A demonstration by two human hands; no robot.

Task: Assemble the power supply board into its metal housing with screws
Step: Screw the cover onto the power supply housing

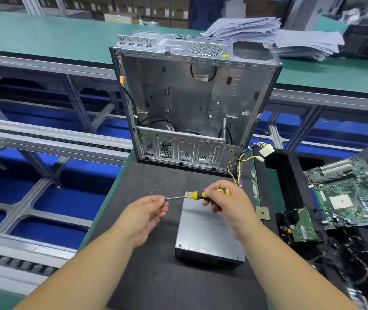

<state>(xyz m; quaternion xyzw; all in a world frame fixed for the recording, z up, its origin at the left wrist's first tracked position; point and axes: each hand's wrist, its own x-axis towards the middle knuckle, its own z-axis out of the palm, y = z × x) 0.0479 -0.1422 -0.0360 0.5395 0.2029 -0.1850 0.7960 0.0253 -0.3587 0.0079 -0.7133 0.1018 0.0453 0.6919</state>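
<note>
A grey metal power supply housing point(207, 233) lies flat on the black mat, its coloured wire bundle point(238, 162) trailing off to the far right. Above it, my right hand point(225, 200) grips the yellow-and-black handle of a screwdriver point(192, 195), shaft pointing left. My left hand point(147, 211) pinches something tiny at the screwdriver's tip; it looks like a screw, too small to make out. A few small loose screws point(154, 190) lie on the mat to the left of the housing.
An open computer case point(192, 101) stands upright at the mat's far edge. A motherboard point(350, 193), a small green board point(303, 227) and cables lie in black foam at right. A conveyor frame runs along the left. Paper stacks point(268, 34) sit behind the case.
</note>
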